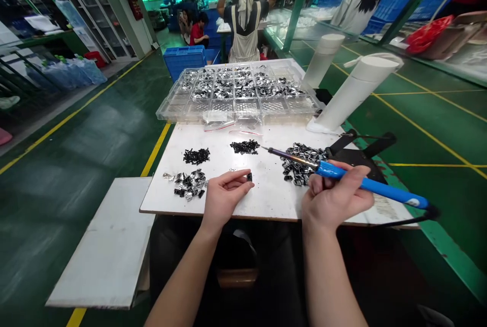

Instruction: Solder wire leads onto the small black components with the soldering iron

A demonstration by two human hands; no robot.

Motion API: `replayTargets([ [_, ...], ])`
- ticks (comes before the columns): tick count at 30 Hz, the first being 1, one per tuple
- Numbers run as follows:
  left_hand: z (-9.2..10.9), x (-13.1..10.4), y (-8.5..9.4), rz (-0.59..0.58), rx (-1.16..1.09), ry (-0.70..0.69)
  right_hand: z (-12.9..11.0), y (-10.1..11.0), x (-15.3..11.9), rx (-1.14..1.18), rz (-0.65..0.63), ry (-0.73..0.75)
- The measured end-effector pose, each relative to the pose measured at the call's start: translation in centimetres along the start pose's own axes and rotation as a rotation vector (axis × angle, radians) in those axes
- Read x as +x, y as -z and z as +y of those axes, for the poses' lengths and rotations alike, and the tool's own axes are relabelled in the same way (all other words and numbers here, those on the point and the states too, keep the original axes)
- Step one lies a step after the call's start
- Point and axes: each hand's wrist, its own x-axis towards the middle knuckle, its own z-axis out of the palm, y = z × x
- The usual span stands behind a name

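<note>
My left hand point(228, 192) pinches a small black part point(249, 177) between thumb and fingers, low over the front of the white tabletop point(228, 134). A blue soldering iron point(380, 188) is gripped in my right hand point(337, 195), its thin tip pointing left, close to a pile of tiny black pieces point(244, 147). Another pile of black pieces point(196, 156) lies further left. Silver and black pieces point(190, 183) are heaped beside my left hand. Under the iron's shaft spreads a larger pile of black, shiny parts point(300, 159).
Behind the piles, a clear compartment tray point(238, 109) holds many shiny parts, with plastic bags point(243, 125) at its front edge. White cylinders point(359, 91) and a black stand point(357, 157) stand at the right. People are in the background.
</note>
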Motion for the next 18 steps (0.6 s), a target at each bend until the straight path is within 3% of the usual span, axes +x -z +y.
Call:
replayTargets([
  [8, 0.24, -0.14, -0.17, 0.012, 0.021, 0.003, 0.62, 0.8, -0.56, -0.147, 0.064, 0.123],
  [18, -0.04, -0.02, -0.17, -0.023, 0.034, -0.035, 0.67, 0.85, -0.79, -0.19, -0.007, 0.094],
])
